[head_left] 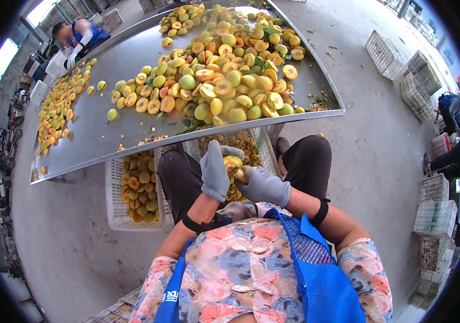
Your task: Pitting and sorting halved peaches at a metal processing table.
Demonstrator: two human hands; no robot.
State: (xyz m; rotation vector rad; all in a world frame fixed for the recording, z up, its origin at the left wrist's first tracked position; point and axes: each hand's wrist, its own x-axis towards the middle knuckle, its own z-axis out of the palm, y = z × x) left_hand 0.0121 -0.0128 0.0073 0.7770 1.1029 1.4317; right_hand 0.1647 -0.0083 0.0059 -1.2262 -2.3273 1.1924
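In front of my lap my left hand (pixel 215 171), in a grey glove, is closed around a yellow-green stone fruit (pixel 233 160). My right hand (pixel 264 186), gloved the same way, meets it from the right. Its fingers are closed on a small tool with a brownish, wood-like handle (pixel 240 175), pressed against the fruit; any blade is hidden. Beyond my hands is a metal-topped table (pixel 133 129) bearing a large heap of halved and whole stone fruits (pixel 219 75). Below the hands, between my knees, a white crate (pixel 262 145) contains pits and fruit scraps.
A second white crate (pixel 114 196) of fruit halves stands under the table's front edge, left of my knee. More fruit halves (pixel 60 110) lie along the table's left side, near a co-worker (pixel 87 35). Stacked crates (pixel 434 218) and another person (pixel 450 110) are at right.
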